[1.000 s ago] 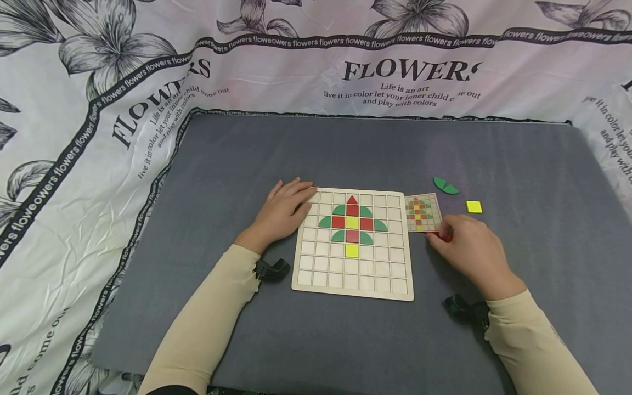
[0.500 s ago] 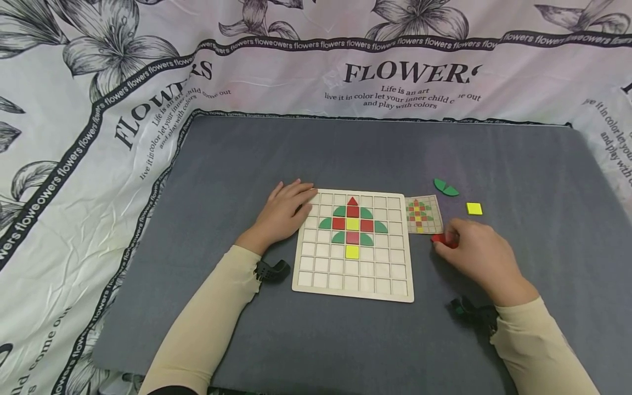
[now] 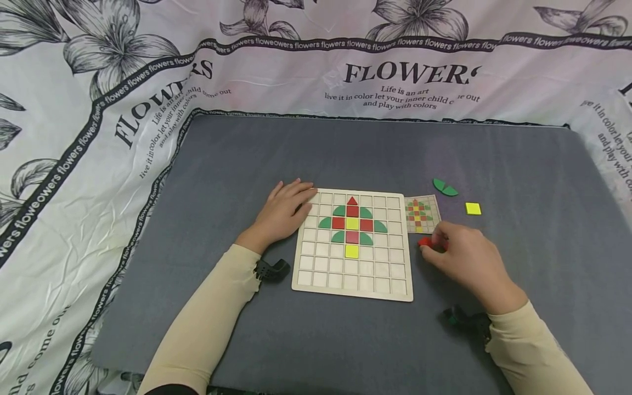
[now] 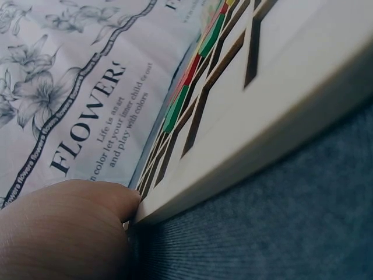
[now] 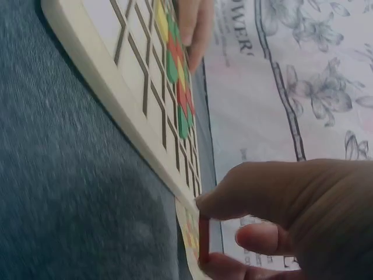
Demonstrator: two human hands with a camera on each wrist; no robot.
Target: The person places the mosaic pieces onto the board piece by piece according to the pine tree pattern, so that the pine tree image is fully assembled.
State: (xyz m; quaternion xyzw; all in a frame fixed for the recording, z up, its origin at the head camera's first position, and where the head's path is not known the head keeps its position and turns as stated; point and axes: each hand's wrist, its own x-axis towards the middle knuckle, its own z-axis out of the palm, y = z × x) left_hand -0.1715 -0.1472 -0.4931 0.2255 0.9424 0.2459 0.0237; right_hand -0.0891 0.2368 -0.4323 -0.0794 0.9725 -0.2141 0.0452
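A square wooden grid board (image 3: 321, 280) lies on the table, with red, green and yellow tiles forming a tree-like pattern. My left hand (image 3: 281, 214) rests at its upper left corner, fingers extended. In the left wrist view the thumb (image 4: 76, 216) touches the board's side. Right of the board, my right hand (image 3: 471, 260) pinches a red tile (image 3: 424, 241) between thumb and fingertips. The right wrist view shows this red tile (image 5: 204, 239) edge-on; fingers hide part of it, and I cannot tell whether there is more than one. A small pattern card (image 3: 423, 214) lies by the board.
Beyond the right hand lie two green quarter-round tiles (image 3: 445, 187) and a yellow square tile (image 3: 473, 208). The grey tabletop (image 3: 296, 148) is bordered by a white flower-print cloth (image 3: 276, 82) at the back and left.
My right hand first drew back to the right from the card's lower edge, then shifted left toward the board with the red tile. The left hand and the board look unchanged.
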